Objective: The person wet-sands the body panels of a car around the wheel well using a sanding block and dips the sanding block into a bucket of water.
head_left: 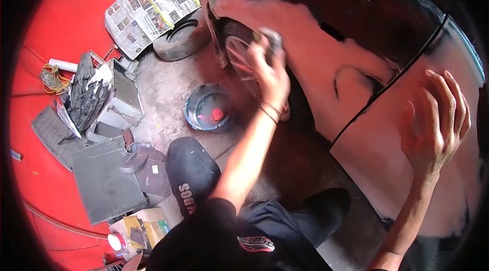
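Note:
My left hand [275,80], wearing a thin dark band at the wrist, is raised in front of the car's wheel arch. Its fingers are closed around a small grey object [272,39], blurred and partly covered, so its kind does not show. Behind it are the spoked wheel [237,57] and the pinkish, patchy fender [305,31]. On the right, my right hand [438,123] has its fingers stretched out over the pinkish door panel [377,164]; it holds nothing and looks to be resting on the surface. A dark seam separates fender and door.
A bucket [188,113] with liquid and a red piece in it stands on the concrete floor. A loose tire [175,47] lies below newspaper sheets [153,6]. Dark car parts [84,92], a flat grey panel [107,179] and a cardboard box [153,215] are piled at left.

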Available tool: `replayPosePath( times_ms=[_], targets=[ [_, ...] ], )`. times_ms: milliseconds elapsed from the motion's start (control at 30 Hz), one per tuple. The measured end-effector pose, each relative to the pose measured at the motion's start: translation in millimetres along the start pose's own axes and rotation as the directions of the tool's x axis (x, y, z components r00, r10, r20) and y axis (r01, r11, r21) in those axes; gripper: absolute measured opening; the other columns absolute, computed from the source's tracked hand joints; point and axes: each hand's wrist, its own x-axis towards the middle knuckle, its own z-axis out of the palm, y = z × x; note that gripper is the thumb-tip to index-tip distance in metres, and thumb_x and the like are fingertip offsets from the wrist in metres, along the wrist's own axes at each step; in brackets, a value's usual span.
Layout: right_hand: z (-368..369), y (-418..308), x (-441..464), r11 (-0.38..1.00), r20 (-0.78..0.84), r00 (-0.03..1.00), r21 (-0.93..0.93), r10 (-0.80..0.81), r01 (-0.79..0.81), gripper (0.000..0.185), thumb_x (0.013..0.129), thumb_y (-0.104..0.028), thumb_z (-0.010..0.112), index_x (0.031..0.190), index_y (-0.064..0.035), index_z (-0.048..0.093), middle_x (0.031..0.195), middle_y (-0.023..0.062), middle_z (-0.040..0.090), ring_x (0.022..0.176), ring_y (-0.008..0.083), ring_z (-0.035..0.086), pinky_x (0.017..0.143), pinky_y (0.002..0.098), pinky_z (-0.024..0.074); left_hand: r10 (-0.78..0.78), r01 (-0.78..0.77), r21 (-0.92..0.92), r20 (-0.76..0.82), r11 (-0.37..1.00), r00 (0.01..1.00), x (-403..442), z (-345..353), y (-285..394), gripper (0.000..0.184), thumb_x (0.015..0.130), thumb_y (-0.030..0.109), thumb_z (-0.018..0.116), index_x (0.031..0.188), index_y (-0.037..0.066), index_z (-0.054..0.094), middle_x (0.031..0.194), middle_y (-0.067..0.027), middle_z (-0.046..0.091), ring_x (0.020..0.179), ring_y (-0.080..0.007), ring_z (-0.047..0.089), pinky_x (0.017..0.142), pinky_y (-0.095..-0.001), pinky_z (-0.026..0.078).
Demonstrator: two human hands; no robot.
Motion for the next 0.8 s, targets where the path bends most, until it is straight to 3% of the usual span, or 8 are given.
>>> replayPosePath(
  times_ms=[133, 200, 233, 333, 467, 600, 767, 800],
  targets=[
    [4.3, 5.1, -2.9, 0.999, -0.010, 0.999, 0.004, -0.031, 0.031, 0.026, 0.091, -0.009, 0.081, 0.117, -0.0086, 0.079, 0.146, 0.0055, 0.075, 0.145, 0.0298, 0.064, 0.123, 0.0452, 0.0439, 0.059, -0.059, -0.015, 0.014, 0.998, 0.998, -0.2, -6.1, -5.4, 0.054, 0.110, 0.023, 0.074, 0.154, -0.003, 0.055, 0.146, -0.0213, 0.062, 0.146, -0.0340, 0.056, 0.128, -0.0473, 0.038],
    [5.5, 4.0, -2.5, 1.000, -0.008, 1.000, -0.005, -0.022, 0.022, 0.026, 0.092, -0.009, 0.080, 0.118, -0.0083, 0.079, 0.145, 0.0057, 0.075, 0.145, 0.0300, 0.065, 0.123, 0.0455, 0.0439, 0.052, -0.050, 0.052, -0.045, 0.997, 0.998, 69.1, -13.2, -43.1, 0.045, 0.110, 0.022, 0.074, 0.142, -0.003, 0.057, 0.135, -0.0181, 0.066, 0.128, -0.0290, 0.062, 0.118, -0.0451, 0.046],
    [6.1, 2.7, -3.2, 1.000, -0.005, 1.000, -0.012, -0.016, 0.016, 0.026, 0.092, -0.009, 0.080, 0.118, -0.0080, 0.079, 0.145, 0.0059, 0.075, 0.145, 0.0303, 0.065, 0.123, 0.0458, 0.0439, -0.131, 0.122, -0.128, -0.064, 0.984, 0.989, 103.2, -19.2, -46.0, 0.041, 0.108, 0.022, 0.075, 0.135, -0.003, 0.057, 0.129, -0.0154, 0.067, 0.120, -0.0268, 0.063, 0.111, -0.0449, 0.049],
    [6.6, -0.6, -2.9, 0.999, -0.008, 1.000, -0.033, -0.010, 0.010, 0.023, 0.093, -0.010, 0.079, 0.116, -0.0070, 0.079, 0.143, 0.0077, 0.076, 0.144, 0.0325, 0.066, 0.122, 0.0458, 0.0448, -0.340, 0.336, -0.064, -0.055, 0.940, 0.939, 147.4, -32.8, -85.1, 0.034, 0.108, 0.023, 0.074, 0.128, 0.000, 0.058, 0.125, -0.0145, 0.068, 0.115, -0.0239, 0.063, 0.106, -0.0438, 0.051],
    [9.4, -2.1, -1.0, 0.998, -0.011, 1.000, -0.063, -0.020, 0.019, 0.016, 0.097, -0.012, 0.078, 0.112, -0.0045, 0.079, 0.141, 0.0113, 0.077, 0.140, 0.0364, 0.068, 0.121, 0.0454, 0.0468, 0.008, -0.006, 0.027, -0.061, 1.000, 0.998, 71.3, -21.0, -67.1, 0.044, 0.104, 0.025, 0.079, 0.132, 0.000, 0.058, 0.132, -0.0195, 0.066, 0.128, -0.0333, 0.063, 0.116, -0.0476, 0.046],
    [14.4, 1.0, -2.6, 0.995, 0.009, 0.999, -0.086, -0.044, 0.045, 0.017, 0.101, -0.012, 0.075, 0.115, -0.0024, 0.077, 0.143, 0.0130, 0.076, 0.141, 0.0382, 0.067, 0.121, 0.0465, 0.0463, -0.070, 0.069, -0.012, -0.152, 0.998, 0.986, 138.7, -27.0, -122.6, 0.040, 0.103, 0.020, 0.077, 0.131, 0.000, 0.057, 0.127, -0.0191, 0.064, 0.122, -0.0359, 0.064, 0.112, -0.0497, 0.048],
    [10.7, 9.0, -3.4, 0.994, 0.086, 0.996, -0.113, 0.007, 0.002, 0.023, 0.101, -0.011, 0.076, 0.122, -0.0021, 0.075, 0.142, 0.0146, 0.074, 0.142, 0.0387, 0.064, 0.120, 0.0477, 0.0461, -0.462, 0.463, -0.038, -0.183, 0.886, 0.868, 205.8, -38.1, -190.4, 0.032, 0.103, 0.019, 0.077, 0.124, 0.006, 0.057, 0.123, -0.0227, 0.066, 0.117, -0.0456, 0.066, 0.098, -0.0573, 0.054],
    [11.3, 3.1, -1.1, 0.991, 0.082, 0.996, -0.130, 0.037, -0.026, 0.024, 0.101, -0.012, 0.077, 0.122, -0.0019, 0.075, 0.141, 0.0149, 0.074, 0.140, 0.0386, 0.065, 0.120, 0.0477, 0.0468, -0.478, 0.480, -0.018, -0.124, 0.877, 0.870, 196.6, -41.1, -167.1, 0.035, 0.105, 0.019, 0.075, 0.127, 0.000, 0.055, 0.120, -0.0221, 0.064, 0.112, -0.0387, 0.066, 0.102, -0.0516, 0.052]
  ],
)
